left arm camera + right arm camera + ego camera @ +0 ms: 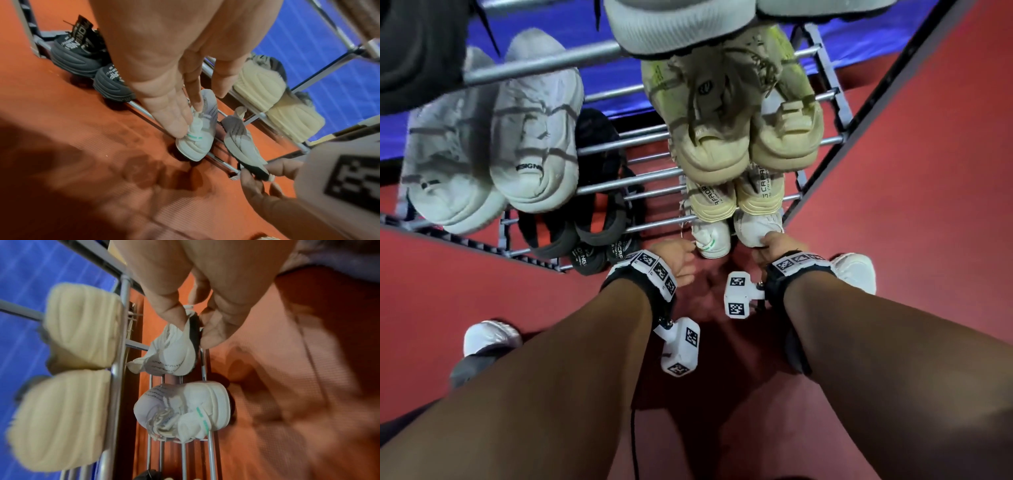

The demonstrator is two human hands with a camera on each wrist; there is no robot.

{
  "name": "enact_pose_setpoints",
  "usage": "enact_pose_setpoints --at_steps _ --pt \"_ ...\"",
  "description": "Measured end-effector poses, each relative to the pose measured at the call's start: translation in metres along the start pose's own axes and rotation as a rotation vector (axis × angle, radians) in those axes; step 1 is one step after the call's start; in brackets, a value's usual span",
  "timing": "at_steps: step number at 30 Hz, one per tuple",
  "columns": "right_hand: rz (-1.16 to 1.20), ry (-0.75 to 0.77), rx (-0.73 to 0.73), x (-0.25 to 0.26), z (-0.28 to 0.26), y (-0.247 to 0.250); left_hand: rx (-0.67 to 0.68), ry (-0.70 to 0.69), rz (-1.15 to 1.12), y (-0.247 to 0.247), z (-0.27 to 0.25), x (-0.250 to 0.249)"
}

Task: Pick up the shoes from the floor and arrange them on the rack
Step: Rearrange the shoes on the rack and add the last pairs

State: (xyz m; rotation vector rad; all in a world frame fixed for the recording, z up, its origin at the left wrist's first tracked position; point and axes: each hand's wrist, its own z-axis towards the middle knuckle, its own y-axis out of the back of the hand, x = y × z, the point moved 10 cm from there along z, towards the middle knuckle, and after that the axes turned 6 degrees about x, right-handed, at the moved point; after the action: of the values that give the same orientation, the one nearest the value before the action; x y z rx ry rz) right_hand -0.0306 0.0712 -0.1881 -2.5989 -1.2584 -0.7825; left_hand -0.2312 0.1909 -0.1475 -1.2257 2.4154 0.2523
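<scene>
Two small white shoes are at the front of the rack's [654, 178] lowest tier. The left one [710, 240], with a green mark on its heel [195, 139], rests on the bars. My left hand [681, 257] touches its heel with straight fingers [176, 123]. My right hand [774, 245] pinches the heel of the right shoe [755, 229] between thumb and fingers [211, 334]. That shoe [174, 356] is tilted, toe into the rack, heel over the front bar.
The rack also holds a black pair [592, 219] on the lowest tier, a cream pair [732, 195] just above, and beige [739, 113] and white [493, 144] pairs higher up. A white shoe [854, 270] is on the red floor by my right wrist. My own foot [489, 337] is at the left.
</scene>
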Motion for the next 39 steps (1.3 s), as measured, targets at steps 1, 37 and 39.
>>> enact_pose_setpoints --at_steps 1,37,39 --pt "0.112 -0.059 0.023 -0.006 -0.021 0.002 -0.003 -0.009 0.017 0.0 -0.01 -0.001" --pt "0.185 0.494 -0.172 0.115 -0.396 0.186 0.018 -0.403 -0.018 -0.059 -0.304 -0.076" --pt "0.183 0.519 -0.171 0.116 -0.4 0.186 0.001 -0.399 0.012 -0.051 -0.291 -0.076"
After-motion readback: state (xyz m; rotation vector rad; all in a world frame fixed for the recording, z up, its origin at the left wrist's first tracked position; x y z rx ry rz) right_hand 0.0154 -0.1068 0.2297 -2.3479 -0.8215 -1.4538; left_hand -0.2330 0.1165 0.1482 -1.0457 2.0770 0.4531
